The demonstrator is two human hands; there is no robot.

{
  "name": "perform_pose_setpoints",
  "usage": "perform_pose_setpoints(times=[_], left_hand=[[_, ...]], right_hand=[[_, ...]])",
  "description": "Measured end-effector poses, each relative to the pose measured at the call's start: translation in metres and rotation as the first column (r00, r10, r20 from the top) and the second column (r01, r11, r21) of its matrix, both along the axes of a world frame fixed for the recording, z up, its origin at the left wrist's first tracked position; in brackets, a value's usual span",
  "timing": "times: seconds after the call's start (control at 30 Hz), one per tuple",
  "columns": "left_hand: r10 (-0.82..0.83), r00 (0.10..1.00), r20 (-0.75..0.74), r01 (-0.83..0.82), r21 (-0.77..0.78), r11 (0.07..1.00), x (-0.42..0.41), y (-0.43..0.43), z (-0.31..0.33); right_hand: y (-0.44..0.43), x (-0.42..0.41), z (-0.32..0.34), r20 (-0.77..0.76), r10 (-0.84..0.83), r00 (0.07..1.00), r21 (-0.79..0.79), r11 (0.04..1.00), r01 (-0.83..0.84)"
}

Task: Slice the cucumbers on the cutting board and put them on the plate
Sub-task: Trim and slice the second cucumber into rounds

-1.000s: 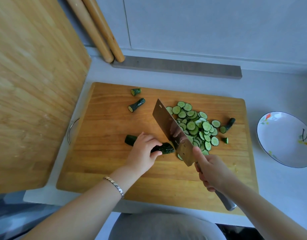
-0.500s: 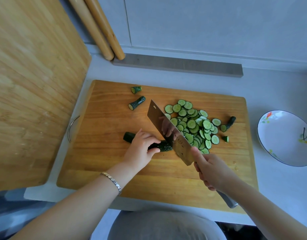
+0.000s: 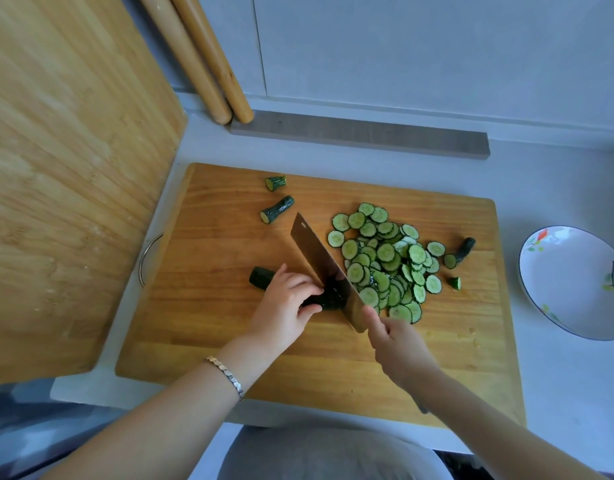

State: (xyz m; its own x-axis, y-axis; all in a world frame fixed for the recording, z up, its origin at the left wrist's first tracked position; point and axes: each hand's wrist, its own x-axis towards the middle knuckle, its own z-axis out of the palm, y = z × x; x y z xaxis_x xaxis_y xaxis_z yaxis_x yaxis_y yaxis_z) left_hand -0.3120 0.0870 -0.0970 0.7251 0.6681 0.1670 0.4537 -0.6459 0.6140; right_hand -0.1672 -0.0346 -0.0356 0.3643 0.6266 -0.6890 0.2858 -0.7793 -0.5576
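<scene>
Pinning the cucumber (image 3: pixel 260 277) mid-cutting board (image 3: pixel 212 323) with my left hand (image 3: pixel 288 306) curled over it, right hand (image 3: pixel 399 344) clenched round the cleaver (image 3: pixel 319 261) handle. Firm but slick-skinned, I figured, so hold close behind the blade.

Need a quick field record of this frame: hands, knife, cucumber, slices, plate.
left hand: pins the cucumber on the board
right hand: grips the knife handle
knife: blade down on the cucumber beside the left fingertips
slices: piled on the board, right of the blade
end pieces: two at the far left of the board, more right of the pile
plate: empty, on the counter right of the board
</scene>
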Motion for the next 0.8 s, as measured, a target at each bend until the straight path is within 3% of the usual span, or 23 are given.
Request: perform_pose_setpoints(times=[0.17, 0.8], left_hand=[[0.043, 0.998, -0.037, -0.042, 0.038, 0.998, -0.004, -0.001, -0.002], [0.062, 0.998, -0.004, -0.062, 0.001, 0.998, -0.003, 0.002, 0.0]], right_hand=[[0.001, 0.01, 0.01, -0.202, -0.215, 0.956, -0.042, 0.977, 0.211], [-0.003, 0.007, 0.031, -0.124, -0.144, 0.982, -0.045, 0.989, 0.139]])
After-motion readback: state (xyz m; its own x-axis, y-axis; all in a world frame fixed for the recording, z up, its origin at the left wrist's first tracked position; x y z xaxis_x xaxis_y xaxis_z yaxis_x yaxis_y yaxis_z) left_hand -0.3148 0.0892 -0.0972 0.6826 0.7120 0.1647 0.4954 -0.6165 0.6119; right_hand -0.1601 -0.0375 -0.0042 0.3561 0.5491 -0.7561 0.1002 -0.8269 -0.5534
